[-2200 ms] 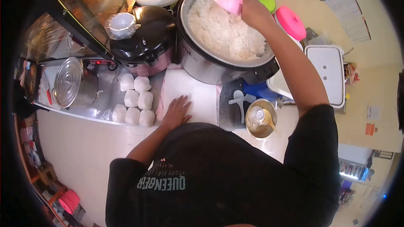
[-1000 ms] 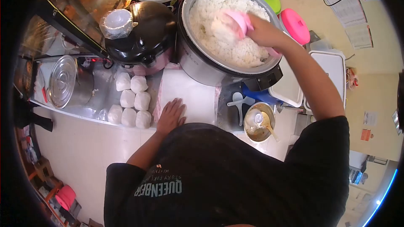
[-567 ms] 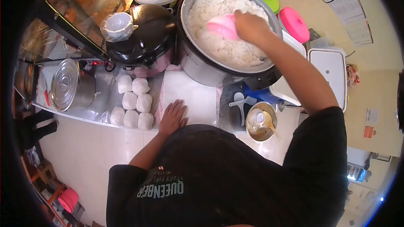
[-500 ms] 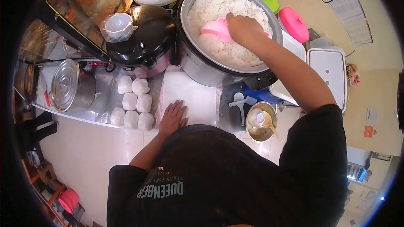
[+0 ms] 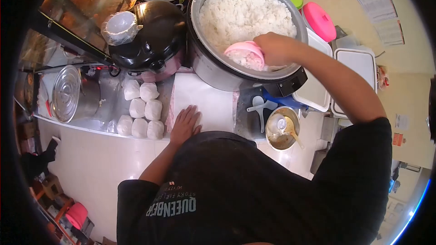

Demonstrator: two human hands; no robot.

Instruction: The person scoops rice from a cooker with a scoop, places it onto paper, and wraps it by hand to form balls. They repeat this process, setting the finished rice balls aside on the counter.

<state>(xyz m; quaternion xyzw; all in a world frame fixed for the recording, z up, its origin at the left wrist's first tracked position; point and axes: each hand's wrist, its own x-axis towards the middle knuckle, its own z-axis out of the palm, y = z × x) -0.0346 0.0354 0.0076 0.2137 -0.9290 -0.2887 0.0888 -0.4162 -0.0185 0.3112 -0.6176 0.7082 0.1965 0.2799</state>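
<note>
My right hand (image 5: 274,49) is closed on a small pink bowl (image 5: 232,47), tilted so its mouth shows rice inside. It is at the near inner side of a large pot (image 5: 210,75) heaped with white rice (image 5: 245,16). My left hand (image 5: 185,123) lies flat, fingers spread, on the left edge of a stack of white paper sheets (image 5: 204,95). Left of that hand, several white wrapped bundles (image 5: 137,108) sit in rows on the metal counter.
A black-lidded cooker (image 5: 159,31) with a plastic-wrapped bowl (image 5: 121,26) on top stands left of the pot. A lidded steel pot (image 5: 68,93) is farther left. White spoons (image 5: 260,109) and a steel container (image 5: 284,143) are at right. A person's leg (image 5: 41,161) shows far left.
My right hand has drawn the pink bowl towards me through the rice, and the bowl has turned so rice now shows in it. My left hand stays on the paper.
</note>
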